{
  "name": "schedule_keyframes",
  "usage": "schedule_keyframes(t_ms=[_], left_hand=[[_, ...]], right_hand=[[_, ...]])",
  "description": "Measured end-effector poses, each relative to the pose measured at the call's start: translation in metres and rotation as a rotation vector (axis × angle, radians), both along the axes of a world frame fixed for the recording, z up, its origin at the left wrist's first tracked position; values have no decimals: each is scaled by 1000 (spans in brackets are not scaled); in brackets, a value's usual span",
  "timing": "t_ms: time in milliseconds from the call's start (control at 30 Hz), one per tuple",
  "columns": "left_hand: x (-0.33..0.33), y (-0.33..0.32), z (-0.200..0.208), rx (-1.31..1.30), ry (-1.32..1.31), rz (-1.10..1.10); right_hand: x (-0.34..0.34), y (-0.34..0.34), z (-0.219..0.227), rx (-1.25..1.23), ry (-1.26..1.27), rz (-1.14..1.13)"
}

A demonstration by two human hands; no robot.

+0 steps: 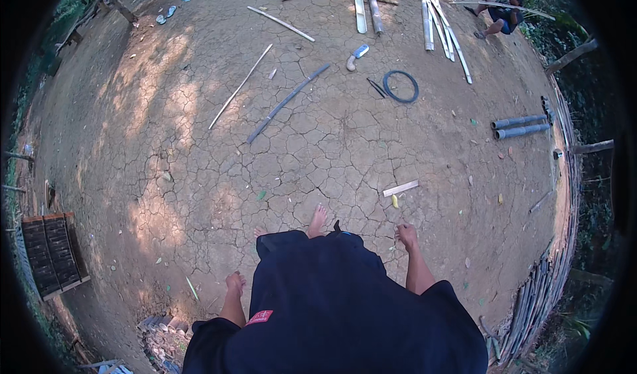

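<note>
My left hand point(235, 282) hangs low beside my body with its fingers loosely bent and apart, and nothing shows in it. On the other side my right hand point(406, 236) is held out over the ground, its fingers slightly curled and no object visible in them. Just ahead of the right hand lie a yellow leaf point(395, 201) and a short flat piece of pale wood point(401, 188); the hand touches neither. My bare foot point(318, 219) stands on cracked dry earth, in front of my dark clothing.
A dark bamboo pole point(288, 103) and thin sticks lie ahead. Farther off are a black hose coil point(401, 86), a blue-and-tan object point(357, 57) and split bamboo strips point(446, 29). A person point(504, 17) sits far right near grey pipes point(521, 127). Stacked poles point(531, 314) edge the right.
</note>
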State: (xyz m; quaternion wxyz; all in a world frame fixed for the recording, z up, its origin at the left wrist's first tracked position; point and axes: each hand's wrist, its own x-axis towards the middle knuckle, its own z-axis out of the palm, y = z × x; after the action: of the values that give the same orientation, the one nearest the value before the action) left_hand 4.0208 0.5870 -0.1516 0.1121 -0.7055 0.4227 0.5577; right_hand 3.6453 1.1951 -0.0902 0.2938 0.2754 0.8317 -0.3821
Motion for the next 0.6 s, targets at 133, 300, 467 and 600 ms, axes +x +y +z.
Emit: schedule_keyframes(t_ms=[133,300,467,600], left_hand=[[-131,46,7,-38,284,-701],[-265,81,33,-71,320,-823],[-339,44,7,43,138,-659],[-446,62,12,88,-81,-430]], right_hand=[[1,64,-3,-27,-18,-153],[-49,32,-15,-112,-9,-245],[-109,-32,-11,-285,-87,-56],[-159,-16,-13,-233,30,65]])
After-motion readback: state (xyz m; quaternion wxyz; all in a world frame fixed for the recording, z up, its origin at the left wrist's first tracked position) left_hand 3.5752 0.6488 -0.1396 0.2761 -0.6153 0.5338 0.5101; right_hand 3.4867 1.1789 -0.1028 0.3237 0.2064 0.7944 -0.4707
